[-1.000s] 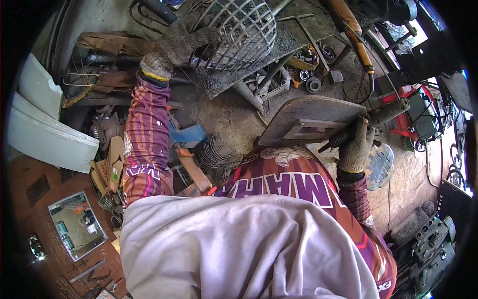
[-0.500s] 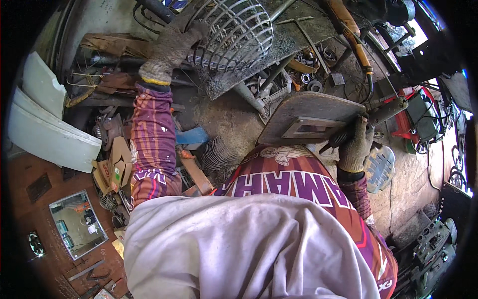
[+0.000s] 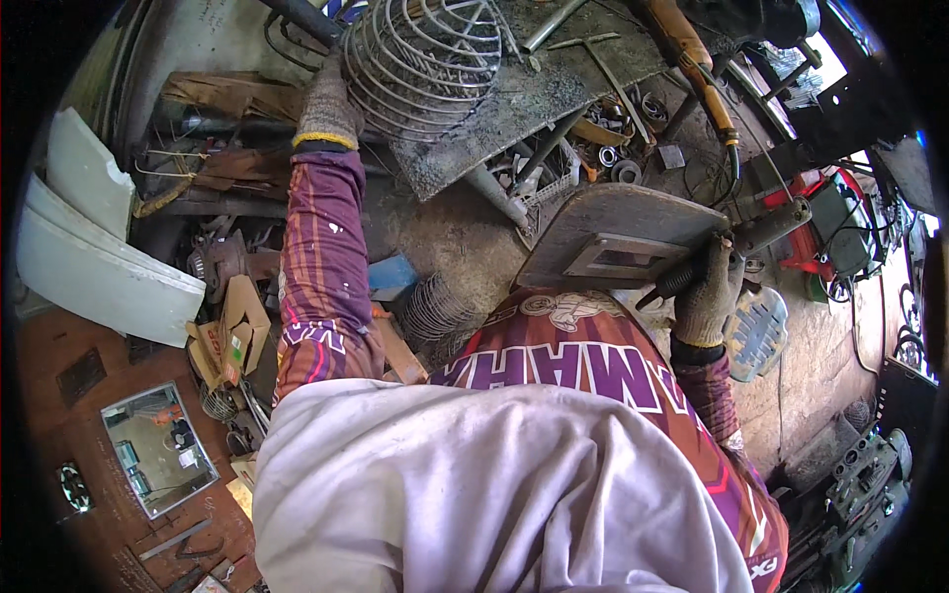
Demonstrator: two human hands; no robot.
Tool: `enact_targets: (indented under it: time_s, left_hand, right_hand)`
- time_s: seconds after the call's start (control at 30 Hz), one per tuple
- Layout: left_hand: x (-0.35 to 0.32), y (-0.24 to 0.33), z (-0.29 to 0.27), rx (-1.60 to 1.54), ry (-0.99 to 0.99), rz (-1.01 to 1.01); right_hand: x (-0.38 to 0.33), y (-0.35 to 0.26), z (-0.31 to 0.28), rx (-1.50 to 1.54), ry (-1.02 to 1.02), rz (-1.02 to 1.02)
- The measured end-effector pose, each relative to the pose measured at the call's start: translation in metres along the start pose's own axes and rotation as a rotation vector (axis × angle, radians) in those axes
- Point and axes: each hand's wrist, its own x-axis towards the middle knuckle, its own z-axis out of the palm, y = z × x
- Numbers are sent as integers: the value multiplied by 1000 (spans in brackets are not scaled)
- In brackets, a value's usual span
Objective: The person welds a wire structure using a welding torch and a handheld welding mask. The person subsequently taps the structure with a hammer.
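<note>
A dome-shaped cage of bent metal bars (image 3: pixel 435 111) rests tilted on the grimy metal bench top (image 3: pixel 554 104). My gloved left hand (image 3: pixel 331 107) grips its left side, the fingers partly hidden behind the bars. Closer to my body, my gloved right hand (image 3: pixel 704 296) is closed round the edge of a hand-held welding shield (image 3: pixel 613 232), a dark flat board with a framed rectangular window. A black ridged handle (image 3: pixel 680 275) lies against that hand, and a grey cylinder (image 3: pixel 773 225) sticks out beyond it; whether they are one tool I cannot tell.
A tool with an orange-brown handle (image 3: pixel 692 64) and cable lies at the bench's right. A T-shaped metal rod (image 3: pixel 613 84) rests nearby. Below sits a white basket (image 3: pixel 554 178) of parts. Coiled wire (image 3: pixel 435 306), a cardboard box (image 3: pixel 237 331) and curved white panels (image 3: pixel 109 257) stand left.
The cage has shifted left and turned on the bench, with my left hand moving along at its side. My right hand and the welding shield have hardly moved.
</note>
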Motion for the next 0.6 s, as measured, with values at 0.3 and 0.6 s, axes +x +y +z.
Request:
enact_targets:
  time_s: [0.3, 0.6]
  left_hand:
    - [62, -69, -39, -55, -198, -46]
    - [76, -86, -30, -229, -76, -210]
  right_hand:
    - [-6, -9, 6, -19, 14, -3]
    - [-3, -6, 4, -71, 12, -29]
